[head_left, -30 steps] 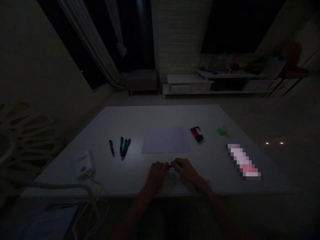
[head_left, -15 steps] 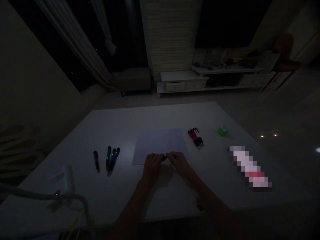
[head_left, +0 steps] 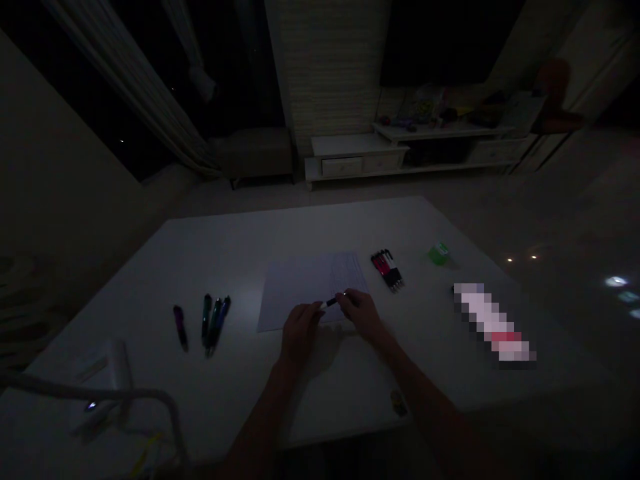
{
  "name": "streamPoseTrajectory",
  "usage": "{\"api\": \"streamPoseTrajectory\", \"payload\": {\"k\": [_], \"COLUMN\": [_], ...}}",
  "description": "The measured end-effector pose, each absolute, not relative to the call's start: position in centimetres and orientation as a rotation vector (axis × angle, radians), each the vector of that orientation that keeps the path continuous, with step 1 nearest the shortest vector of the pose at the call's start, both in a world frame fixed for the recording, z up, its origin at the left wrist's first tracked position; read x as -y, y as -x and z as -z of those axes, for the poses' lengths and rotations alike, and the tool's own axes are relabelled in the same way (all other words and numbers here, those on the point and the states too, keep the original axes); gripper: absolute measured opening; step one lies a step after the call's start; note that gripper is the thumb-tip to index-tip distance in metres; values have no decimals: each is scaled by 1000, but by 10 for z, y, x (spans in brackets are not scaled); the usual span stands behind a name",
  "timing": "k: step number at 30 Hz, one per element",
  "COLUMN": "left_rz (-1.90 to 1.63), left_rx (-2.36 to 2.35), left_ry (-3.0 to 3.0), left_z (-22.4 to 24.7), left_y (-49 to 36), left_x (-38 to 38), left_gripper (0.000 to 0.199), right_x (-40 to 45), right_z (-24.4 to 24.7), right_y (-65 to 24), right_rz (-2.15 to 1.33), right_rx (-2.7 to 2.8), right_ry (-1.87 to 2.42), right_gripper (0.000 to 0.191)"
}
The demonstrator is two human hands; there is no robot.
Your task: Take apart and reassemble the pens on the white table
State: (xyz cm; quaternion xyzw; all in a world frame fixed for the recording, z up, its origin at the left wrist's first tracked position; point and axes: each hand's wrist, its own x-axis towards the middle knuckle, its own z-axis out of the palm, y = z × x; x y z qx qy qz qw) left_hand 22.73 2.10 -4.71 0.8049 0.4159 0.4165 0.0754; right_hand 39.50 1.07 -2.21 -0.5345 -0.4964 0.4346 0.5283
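Item 1: a dark pen (head_left: 331,303) with a pale tip, lying crosswise between the 2 hands above the lower edge of a sheet of paper (head_left: 310,290). Item 2: the right hand (head_left: 361,313), whose grip is pinching the pen between thumb and fingers, though the pen's far end is hidden inside the fingers. Item 3: the left hand (head_left: 300,331), its grip curling beside the pale tip; in this dim light, whether it is touching the pen cannot be told. Change from the earlier frame: the hands are standing slightly further apart, and the pale tip is showing where the fingers were covering it. Also on the white surface (head_left: 320,223), left of the sheet: a group of 3 pens (head_left: 214,325) lying close together and 1 purple pen (head_left: 181,327) lying just beside them. To the right: a bundle of red and black pens (head_left: 387,270) and a small green roll (head_left: 439,253). Further right, a pink-and-white object (head_left: 493,322) is pixelated and cannot be identified. At lower left, a white device (head_left: 103,387) is sitting under a pale cable (head_left: 90,387), both dim and partly cut off by the frame.
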Motion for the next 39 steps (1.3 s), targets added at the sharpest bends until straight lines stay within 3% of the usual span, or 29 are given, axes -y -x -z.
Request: {"api": "streamPoseTrajectory", "payload": {"k": [9,15,19,22,25,29,35,39], "left_rz": [-1214,-1195,-1237,-1169,-1168,-1184,-1109,-1091], "left_rx": [-1164,-1228,-1263,-1124,-1012,-1165,-1219,-1243], "left_ry": [-2264,-2140,-2045,-2091,-2074,-2010,-2070,-2044], "left_z": [48,45,42,40,39,40,42,43], "left_y": [-228,-232,-234,-232,-228,-229,-233,-233], "left_x": [-18,-16,-11,-6,-4,-6,-11,-13], "left_gripper": [24,29,32,34,36,29,25,25], "right_x": [-12,-9,-1,2,0,-2,-10,-11], "right_z": [25,28,37,44,42,23,2,1], "right_y": [-392,-394,-388,-387,-393,-407,-428,-442], "right_rz": [-1052,-781,-468,-400,-374,-413,-774,-1148], "right_rx": [1220,1140,1424,1692,1592,1243,869,727], "right_ry": [1276,1378,1379,1279,1373,1452,1055,879], "right_gripper": [24,25,29,30,22,22,21,46]}}
